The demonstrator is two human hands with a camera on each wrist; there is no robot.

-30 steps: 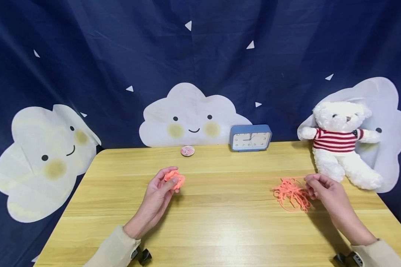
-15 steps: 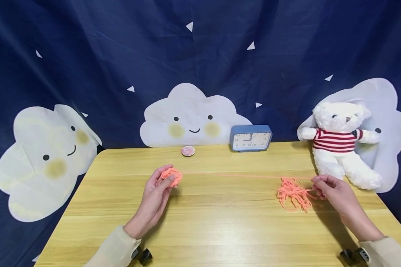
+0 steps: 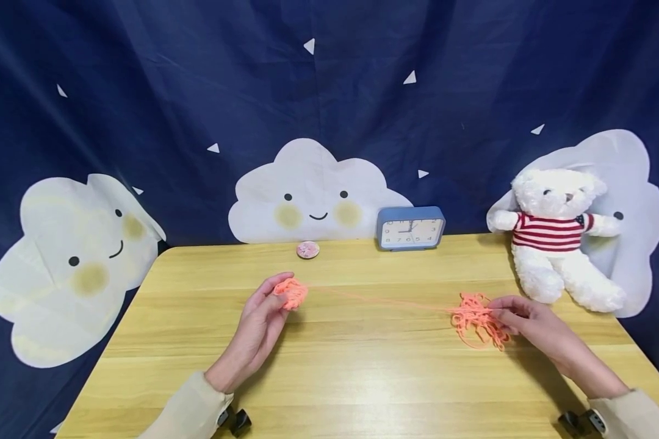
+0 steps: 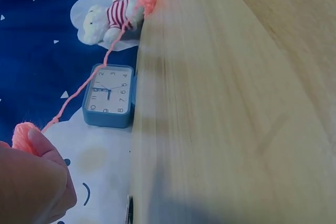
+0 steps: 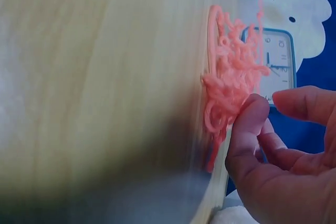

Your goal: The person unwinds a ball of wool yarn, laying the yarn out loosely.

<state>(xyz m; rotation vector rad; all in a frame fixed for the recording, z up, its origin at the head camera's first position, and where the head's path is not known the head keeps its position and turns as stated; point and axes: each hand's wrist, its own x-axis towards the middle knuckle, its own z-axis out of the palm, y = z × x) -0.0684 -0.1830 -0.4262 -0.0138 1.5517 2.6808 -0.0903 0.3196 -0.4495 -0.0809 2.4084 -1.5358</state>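
My left hand (image 3: 260, 323) grips a small wound ball of coral yarn (image 3: 292, 294) between thumb and fingers, above the left part of the table. From it a thin strand (image 4: 79, 90) runs across to a loose, tangled pile of the same yarn (image 3: 478, 320) on the right. My right hand (image 3: 543, 332) is at the right side of this pile. In the right wrist view the thumb (image 5: 251, 116) meets the edge of the pile, while the index fingertip (image 5: 294, 100) stands apart from it. The other fingers are partly hidden behind the thumb.
A blue alarm clock (image 3: 410, 228) stands at the table's back edge, with a small round pink patterned object (image 3: 307, 249) to its left. A white teddy bear (image 3: 554, 235) in a striped shirt sits behind my right hand. Behind the wooden table (image 3: 362, 378) hangs a dark blue curtain (image 3: 362, 91).
My right hand has moved left from the right of the pile, where it pinched the strand, to the pile itself. The strand now slopes down to the pile. My left hand has shifted only slightly.
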